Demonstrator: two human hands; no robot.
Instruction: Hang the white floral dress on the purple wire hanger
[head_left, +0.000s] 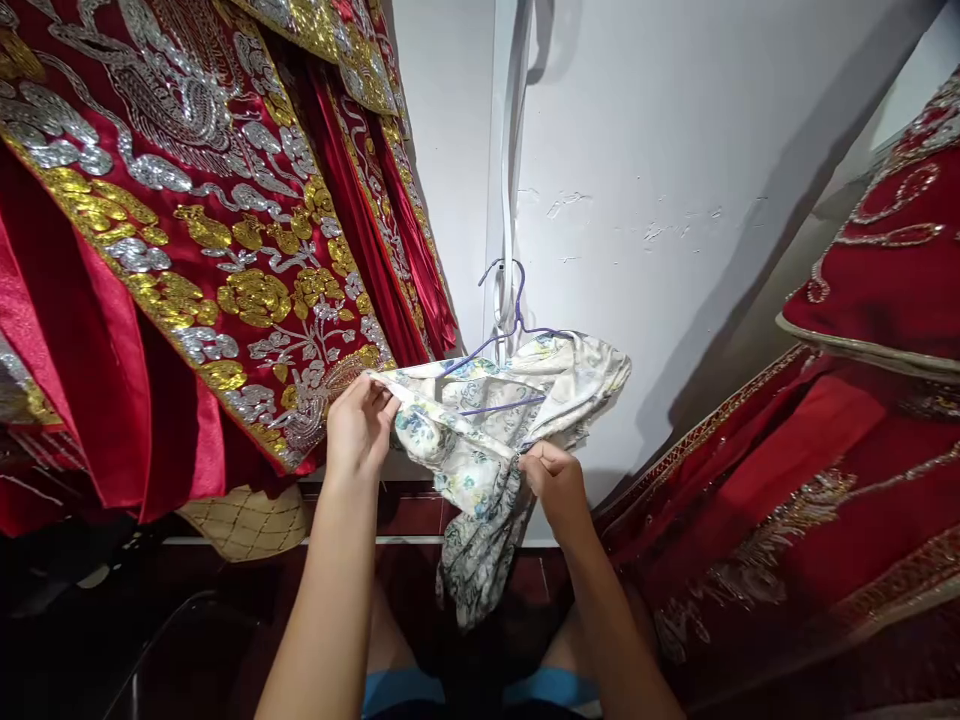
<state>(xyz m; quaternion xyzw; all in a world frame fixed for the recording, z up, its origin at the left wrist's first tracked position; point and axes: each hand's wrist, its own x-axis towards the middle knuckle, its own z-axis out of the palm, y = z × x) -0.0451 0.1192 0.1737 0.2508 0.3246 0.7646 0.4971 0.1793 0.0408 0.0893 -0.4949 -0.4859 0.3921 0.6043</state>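
Observation:
A white floral garment (480, 480) with blue, yellow and green print hangs on a purple hanger (517, 300) in front of me. Its neckline is stretched wide, and the hanger's lower bar shows through the opening. My left hand (360, 420) is closed on the garment's edge at the left end. Lower and to the right, my right hand (553, 478) pinches the front edge of the same garment. The far shoulder of the cloth drapes over the hanger's right arm, and the lower part hangs down in bunched folds.
Red garments with gold and silver sequins (255, 295) hang close on the left. On the right hangs another beaded red garment (862, 430). Behind the hanger is a white wall (637, 130) with scuffs and a white vertical strip (507, 150). Dark tiles (409, 580) cover the floor.

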